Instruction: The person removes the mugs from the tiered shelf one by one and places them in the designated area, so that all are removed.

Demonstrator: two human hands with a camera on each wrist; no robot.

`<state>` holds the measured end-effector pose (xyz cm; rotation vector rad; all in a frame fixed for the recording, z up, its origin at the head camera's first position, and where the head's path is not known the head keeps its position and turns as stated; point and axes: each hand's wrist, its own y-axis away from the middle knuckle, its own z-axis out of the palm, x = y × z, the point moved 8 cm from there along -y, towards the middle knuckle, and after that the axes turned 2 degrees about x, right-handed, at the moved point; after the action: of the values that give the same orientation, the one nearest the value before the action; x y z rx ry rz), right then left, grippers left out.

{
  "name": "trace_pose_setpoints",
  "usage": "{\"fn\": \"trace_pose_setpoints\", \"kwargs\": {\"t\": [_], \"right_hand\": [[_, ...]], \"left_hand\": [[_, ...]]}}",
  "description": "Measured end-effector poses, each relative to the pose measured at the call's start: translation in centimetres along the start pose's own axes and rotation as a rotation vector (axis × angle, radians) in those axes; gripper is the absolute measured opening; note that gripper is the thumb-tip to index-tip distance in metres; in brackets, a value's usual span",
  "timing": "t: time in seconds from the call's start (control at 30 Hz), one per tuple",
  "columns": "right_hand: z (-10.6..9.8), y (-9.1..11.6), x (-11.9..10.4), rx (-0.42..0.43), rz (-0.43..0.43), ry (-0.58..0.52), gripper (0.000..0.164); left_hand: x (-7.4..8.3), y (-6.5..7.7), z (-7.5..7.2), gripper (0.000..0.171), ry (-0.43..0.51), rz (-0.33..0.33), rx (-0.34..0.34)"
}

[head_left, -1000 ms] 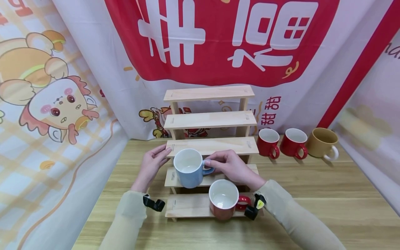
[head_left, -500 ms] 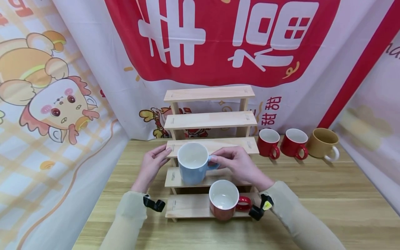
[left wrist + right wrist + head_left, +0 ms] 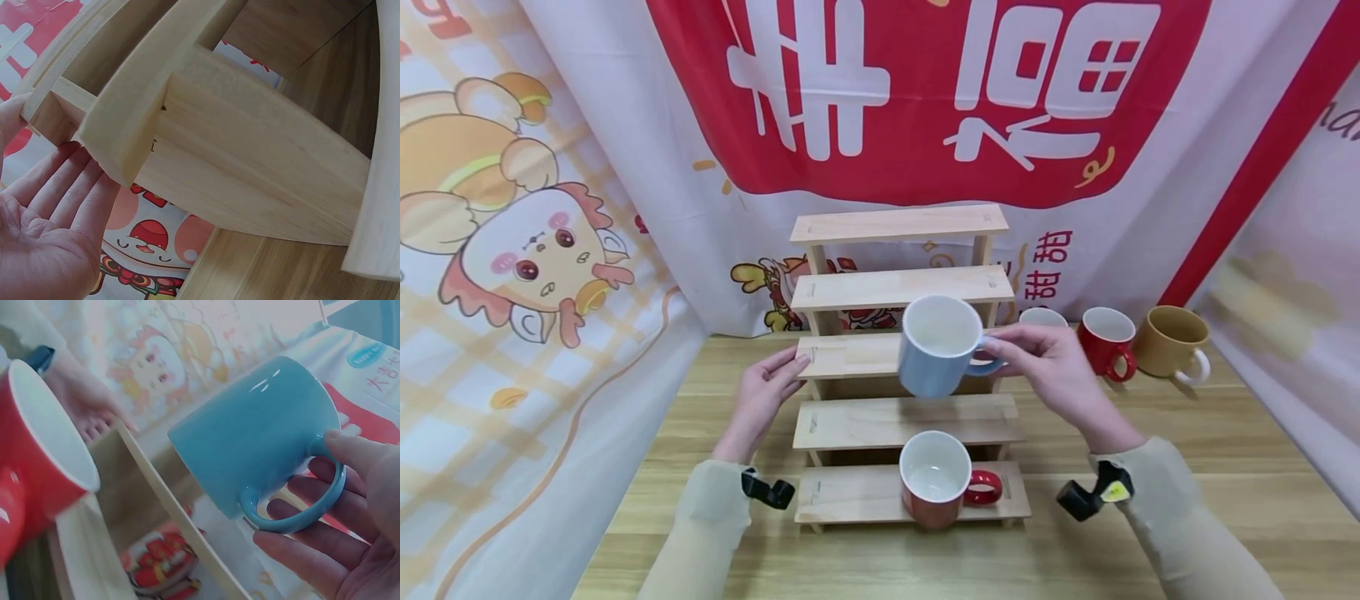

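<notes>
A light blue mug (image 3: pixel 935 358) with a white inside is up in the air in front of the third tier of a stepped wooden shelf (image 3: pixel 895 287). My right hand (image 3: pixel 1048 367) pinches its handle, thumb on top, as the right wrist view shows with the blue mug (image 3: pixel 256 434) tilted there. At the left end of the third tier, my left hand (image 3: pixel 765 400) holds the board's edge. In the left wrist view that hand (image 3: pixel 53 219) has its thumb on one side of the board and fingers under it. A red mug (image 3: pixel 934 492) stands on the lowest tier, handle to the right.
At the back right of the wooden table (image 3: pixel 1187 467) stand a red mug (image 3: pixel 1105 342) and a mustard mug (image 3: pixel 1171 342) with a white handle. Another mug (image 3: pixel 1042 317) is mostly hidden behind my right hand. Printed cloth (image 3: pixel 1120 242) hangs behind and at both sides.
My right hand has lifted the blue mug off the area of the second tier and carried it up and to the right. The left hand stays on the shelf edge.
</notes>
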<state>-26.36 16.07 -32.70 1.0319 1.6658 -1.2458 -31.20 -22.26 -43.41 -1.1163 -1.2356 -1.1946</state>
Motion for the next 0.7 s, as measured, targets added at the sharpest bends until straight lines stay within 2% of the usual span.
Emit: {"fn": "trace_pose_setpoints", "kwargs": {"t": [0.1,0.3,0.43,0.7], "right_hand": [[-2.2,0.5,-0.2,0.05,0.017,0.041,0.027],[-6.4,1.6,-0.2,0.182,0.084,0.2,0.035],[-9.0,2.6,0.0,0.246,0.131,0.252,0.04],[-13.3,4.0,0.6,0.329,0.125,0.231,0.039]], "left_hand": [[0.0,0.0,-0.1,0.059,0.0,0.006,0.004],[-0.1,-0.1,-0.2,0.058,-0.009,0.011,0.008],[-0.2,-0.2,-0.2,0.058,-0.005,0.008,0.006],[-0.1,-0.2,-0.1,0.061,-0.011,0.011,0.0]]}}
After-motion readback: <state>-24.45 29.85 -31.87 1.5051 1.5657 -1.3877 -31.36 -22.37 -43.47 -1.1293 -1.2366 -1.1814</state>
